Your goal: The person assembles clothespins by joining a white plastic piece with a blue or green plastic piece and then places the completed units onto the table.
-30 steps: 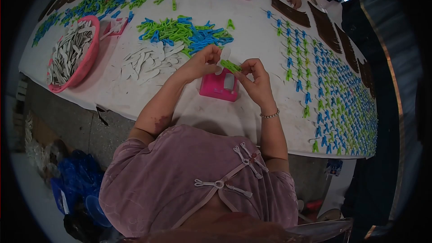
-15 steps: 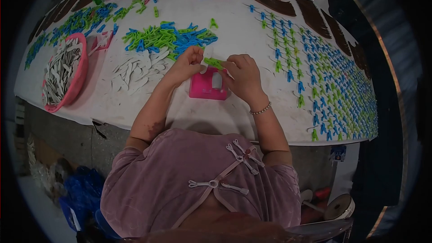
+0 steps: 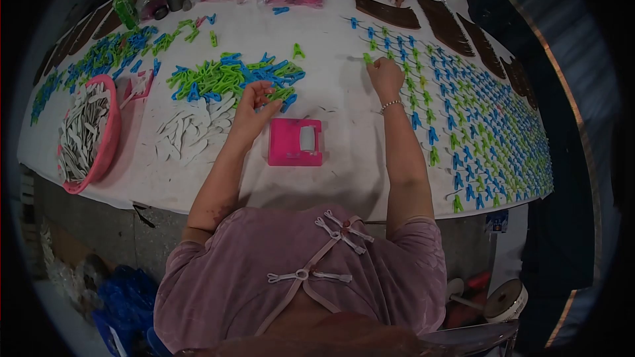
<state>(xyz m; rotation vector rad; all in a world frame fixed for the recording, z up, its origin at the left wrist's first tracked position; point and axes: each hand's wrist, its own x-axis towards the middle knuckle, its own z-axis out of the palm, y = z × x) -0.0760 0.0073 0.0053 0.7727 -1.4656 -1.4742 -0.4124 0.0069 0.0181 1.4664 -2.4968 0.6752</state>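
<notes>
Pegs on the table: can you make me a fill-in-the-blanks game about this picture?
1. The right hand pinches a small peg whose colour is ___.
2. The flat box lying between the person's arms is ___.
3. The pink basket on the left holds ___ pieces.
4. The left hand is at a pile of green and ___ pegs.

Missing words: green, pink, white, blue.

Soft, even light is falling across the table (image 3: 344, 182), casting faint shadows. Fisheye distortion is bending the edges; dark vignetting is ringing the frame.
</notes>
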